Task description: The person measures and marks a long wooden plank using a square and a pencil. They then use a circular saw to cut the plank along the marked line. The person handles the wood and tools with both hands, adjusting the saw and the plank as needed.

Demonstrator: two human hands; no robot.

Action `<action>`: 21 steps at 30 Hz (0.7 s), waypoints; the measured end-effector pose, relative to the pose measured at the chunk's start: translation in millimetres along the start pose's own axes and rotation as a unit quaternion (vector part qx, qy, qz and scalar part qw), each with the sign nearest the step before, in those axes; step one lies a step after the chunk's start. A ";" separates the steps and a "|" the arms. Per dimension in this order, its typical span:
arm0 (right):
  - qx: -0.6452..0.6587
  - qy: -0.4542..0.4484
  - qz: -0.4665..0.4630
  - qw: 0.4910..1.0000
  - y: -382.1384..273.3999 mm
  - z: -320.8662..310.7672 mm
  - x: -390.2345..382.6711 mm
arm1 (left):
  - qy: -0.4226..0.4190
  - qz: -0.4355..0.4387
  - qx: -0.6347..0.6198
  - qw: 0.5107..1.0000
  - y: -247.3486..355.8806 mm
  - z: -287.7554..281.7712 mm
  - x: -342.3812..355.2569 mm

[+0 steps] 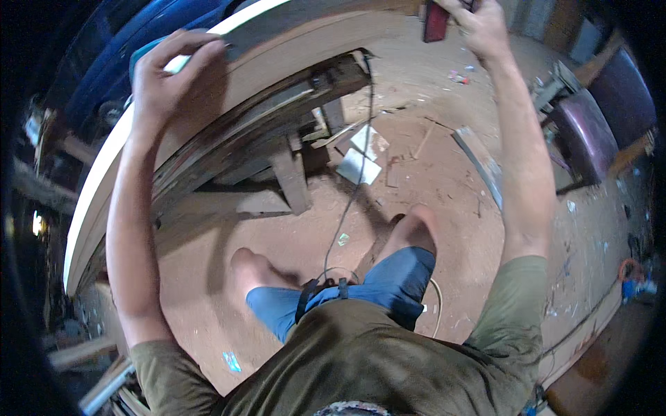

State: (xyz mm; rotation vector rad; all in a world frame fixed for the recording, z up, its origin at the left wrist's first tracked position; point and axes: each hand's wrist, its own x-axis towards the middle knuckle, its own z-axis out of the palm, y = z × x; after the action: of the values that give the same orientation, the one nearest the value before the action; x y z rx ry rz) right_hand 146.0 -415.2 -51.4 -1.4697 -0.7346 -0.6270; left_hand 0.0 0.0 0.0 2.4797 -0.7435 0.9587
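Observation:
My left hand point(165, 87) is raised over a long pale wooden board point(263, 76), with thumb and fingers closed together. A teal piece point(142, 52) shows behind its knuckles and a small dark tip shows at the fingertips; I cannot make out what is pinched. Up at the top edge, my right hand point(483, 33) grips a dark red, flat-sided object point(436, 22), cut off partly by the picture's edge. The board runs from the left side up to the top and rests on a rough wooden workbench point(277, 114).
A black cable point(370, 104) hangs from the bench down toward my legs. Wood scraps and pale square pieces point(359, 168) lie on the dirt floor. A plank point(479, 163) lies by my right forearm, near a purple chair point(590, 128). A blue vehicle point(104, 52) stands beyond the board.

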 end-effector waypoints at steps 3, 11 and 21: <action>-0.028 0.005 0.047 0.998 7.0 -11.1 -17.4 | -0.029 0.093 0.077 0.992 16.6 3.9 7.1; -0.119 0.006 0.042 0.992 19.6 -3.7 -30.8 | -0.018 0.056 0.061 0.996 25.8 -11.0 -0.3; -0.111 -0.001 0.032 0.993 19.0 2.8 -31.3 | -0.040 0.035 0.028 0.998 20.5 -12.9 0.2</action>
State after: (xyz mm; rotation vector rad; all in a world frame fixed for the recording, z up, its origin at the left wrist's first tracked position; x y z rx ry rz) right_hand 140.2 -414.0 -87.6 -1.6912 -0.6312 -0.6745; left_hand -18.6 -9.6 12.3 2.5690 -0.8466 0.9202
